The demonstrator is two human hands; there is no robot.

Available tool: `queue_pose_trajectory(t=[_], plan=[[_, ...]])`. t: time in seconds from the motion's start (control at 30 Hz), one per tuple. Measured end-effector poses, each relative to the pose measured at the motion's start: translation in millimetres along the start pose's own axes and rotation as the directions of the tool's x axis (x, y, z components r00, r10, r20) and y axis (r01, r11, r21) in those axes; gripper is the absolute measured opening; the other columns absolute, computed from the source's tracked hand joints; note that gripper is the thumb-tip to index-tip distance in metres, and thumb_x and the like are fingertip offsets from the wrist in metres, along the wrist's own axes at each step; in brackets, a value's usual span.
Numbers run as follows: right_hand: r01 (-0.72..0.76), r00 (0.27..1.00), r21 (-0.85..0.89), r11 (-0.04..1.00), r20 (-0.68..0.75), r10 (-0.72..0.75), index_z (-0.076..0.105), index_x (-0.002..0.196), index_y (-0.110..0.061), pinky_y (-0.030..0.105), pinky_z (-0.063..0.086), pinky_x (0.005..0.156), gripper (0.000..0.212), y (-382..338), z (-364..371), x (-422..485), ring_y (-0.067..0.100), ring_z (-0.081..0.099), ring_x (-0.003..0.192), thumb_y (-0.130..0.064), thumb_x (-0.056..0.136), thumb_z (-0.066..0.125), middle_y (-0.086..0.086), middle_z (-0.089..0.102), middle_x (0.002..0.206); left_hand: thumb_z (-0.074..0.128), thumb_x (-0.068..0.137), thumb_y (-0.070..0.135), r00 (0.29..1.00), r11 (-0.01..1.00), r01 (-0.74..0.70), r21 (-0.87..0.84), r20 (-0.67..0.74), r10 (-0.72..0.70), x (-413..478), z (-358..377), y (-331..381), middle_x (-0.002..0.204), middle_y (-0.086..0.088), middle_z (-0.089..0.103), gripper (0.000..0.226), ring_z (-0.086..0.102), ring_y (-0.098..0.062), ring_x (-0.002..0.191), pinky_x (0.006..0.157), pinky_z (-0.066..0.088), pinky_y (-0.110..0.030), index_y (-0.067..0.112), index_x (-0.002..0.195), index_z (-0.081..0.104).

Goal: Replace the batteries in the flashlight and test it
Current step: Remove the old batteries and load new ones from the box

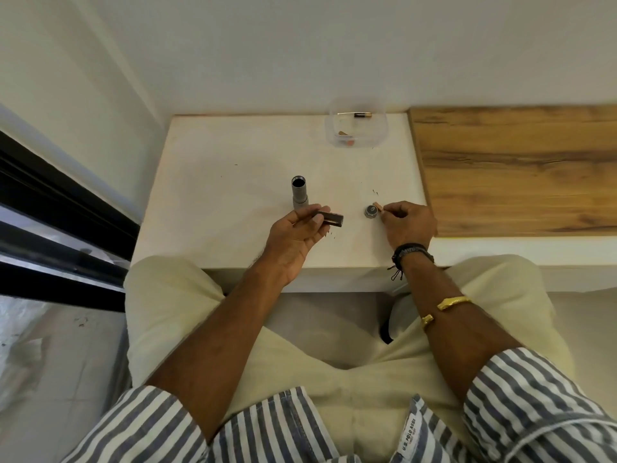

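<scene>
Two hands apart: left [293, 233] around dark battery holder [329, 219], right [408, 223] pinching copper-coloured battery [379, 207].

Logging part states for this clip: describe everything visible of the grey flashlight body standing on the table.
The flashlight body is a grey tube of metallic look, standing upright on the white table, its open end up and dark inside. It steps out to a wider collar near the base. Its cap is off. It stands just beyond the left hand, whose fingers hold a dark battery holder. Whether they touch the tube cannot be told.
</scene>
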State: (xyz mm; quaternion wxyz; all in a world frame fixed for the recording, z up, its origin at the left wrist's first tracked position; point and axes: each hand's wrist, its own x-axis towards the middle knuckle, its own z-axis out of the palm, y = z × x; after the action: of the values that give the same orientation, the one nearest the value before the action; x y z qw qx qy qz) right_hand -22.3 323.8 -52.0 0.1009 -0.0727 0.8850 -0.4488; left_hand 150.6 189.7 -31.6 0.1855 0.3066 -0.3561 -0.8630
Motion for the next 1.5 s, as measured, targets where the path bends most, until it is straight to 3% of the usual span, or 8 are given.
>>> queue_pose_trajectory(t=[0.23, 0.4, 0.5, 0.6, 0.7, 0.8, 0.93, 1.5], plan=[[0.024, 0.999, -0.068, 0.997, 0.038, -0.022, 0.081, 0.099, -0.015, 0.034, 0.059, 0.088, 0.016, -1.0, -3.4, -2.4, 0.016, 0.070, 0.087, -0.014, 0.083, 0.077, 0.002, 0.078, 0.095, 0.050, 0.097, -0.007, 0.987, 0.998, 0.060, -0.021, 0.150, -0.056, -6.1, 5.1, 6.2, 0.122, -0.016, 0.063, 0.035, 0.065, -0.030, 0.113, 0.100, 0.052, -0.045, 0.000, 0.131, 0.057], [0.068, 0.997, 0.013, 0.998, -0.030, -0.068, 0.078, 0.096, -0.015, 0.033, 0.060, 0.082, 0.011, -17.0, -9.6, -14.3, 0.010, 0.065, 0.079, -0.015, 0.085, 0.076, -0.003, 0.074, 0.089, 0.045, 0.098, -0.010, 0.988, 1.000, 0.012, -0.001, 0.155, -0.011, -10.8, 9.3, 8.6, 0.122, -0.018, 0.063, 0.035, 0.065, -0.029, 0.112, 0.093, 0.056, -0.037, -0.005, 0.132, 0.053], [0.092, 0.987, 0.158, 0.983, 0.120, -0.112, 0.078, 0.091, -0.018, 0.033, 0.061, 0.069, 0.009, -32.1, -13.0, -26.8, 0.012, 0.069, 0.073, -0.013, 0.086, 0.072, -0.004, 0.074, 0.081, 0.047, 0.098, -0.007, 0.989, 0.999, -0.016, 0.043, 0.148, 0.009, -9.9, 9.2, 9.4, 0.120, -0.018, 0.065, 0.034, 0.065, -0.031, 0.112, 0.092, 0.056, -0.039, -0.004, 0.131, 0.054], [0.167, 0.887, 0.230, 0.959, 0.390, -0.248, 0.078, 0.099, -0.017, 0.029, 0.061, 0.060, 0.012, -44.4, -16.3, -41.2, 0.013, 0.072, 0.067, -0.012, 0.090, 0.071, 0.000, 0.075, 0.082, 0.054, 0.098, 0.001, 0.994, 0.995, 0.006, 0.102, 0.110, -0.017, -8.8, 7.4, 9.2, 0.121, -0.016, 0.069, 0.030, 0.066, -0.033, 0.113, 0.086, 0.058, -0.040, 0.003, 0.127, 0.059], [0.332, 0.782, 0.154, 0.931, 0.506, -0.363, 0.077, 0.108, -0.017, 0.026, 0.063, 0.066, 0.020, -51.8, -16.1, -49.2, 0.012, 0.074, 0.072, -0.014, 0.088, 0.076, -0.001, 0.075, 0.097, 0.057, 0.097, 0.005, 0.998, 0.987, 0.025, 0.158, 0.052, -0.033, -7.6, 4.2, 8.7, 0.114, -0.016, 0.071, 0.023, 0.068, -0.034, 0.110, 0.081, 0.059, -0.040, 0.009, 0.118, 0.066], [0.409, 0.771, 0.067, 0.910, 0.509, -0.384, 0.076, 0.111, -0.019, 0.021, 0.059, 0.075, 0.027, -54.7, -14.5, -54.4, 0.009, 0.073, 0.075, -0.017, 0.084, 0.079, -0.002, 0.075, 0.108, 0.061, 0.096, 0.008, 1.000, 0.973, 0.019, 0.229, -0.002, -0.019, -7.1, 2.4, 9.1, 0.104, -0.013, 0.075, 0.017, 0.072, -0.031, 0.099, 0.075, 0.060, -0.036, 0.012, 0.110, 0.070], [0.460, 0.763, 0.030, 0.888, 0.498, -0.412, 0.077, 0.110, -0.017, 0.029, 0.060, 0.083, 0.027, -58.0, -16.7, -58.6, 0.016, 0.073, 0.080, -0.015, 0.083, 0.080, 0.001, 0.075, 0.109, 0.064, 0.094, 0.008, 0.998, 0.951, 0.022, 0.307, -0.055, -0.006, -7.1, 3.2, 8.4, 0.097, -0.009, 0.077, 0.017, 0.075, -0.027, 0.089, 0.070, 0.061, -0.033, 0.009, 0.109, 0.071], [0.685, 0.581, -0.031, 0.728, 0.626, -0.520, 0.082, 0.099, -0.014, 0.040, 0.059, 0.080, 0.019, -69.2, -27.4, -61.9, 0.021, 0.070, 0.082, -0.015, 0.081, 0.075, 0.004, 0.078, 0.094, 0.066, 0.093, 0.007, 0.993, 0.919, 0.089, 0.385, -0.105, -0.052, -8.0, 5.1, 6.8, 0.096, -0.011, 0.075, 0.010, 0.076, -0.021, 0.076, 0.060, 0.059, -0.025, 0.008, 0.100, 0.072]])
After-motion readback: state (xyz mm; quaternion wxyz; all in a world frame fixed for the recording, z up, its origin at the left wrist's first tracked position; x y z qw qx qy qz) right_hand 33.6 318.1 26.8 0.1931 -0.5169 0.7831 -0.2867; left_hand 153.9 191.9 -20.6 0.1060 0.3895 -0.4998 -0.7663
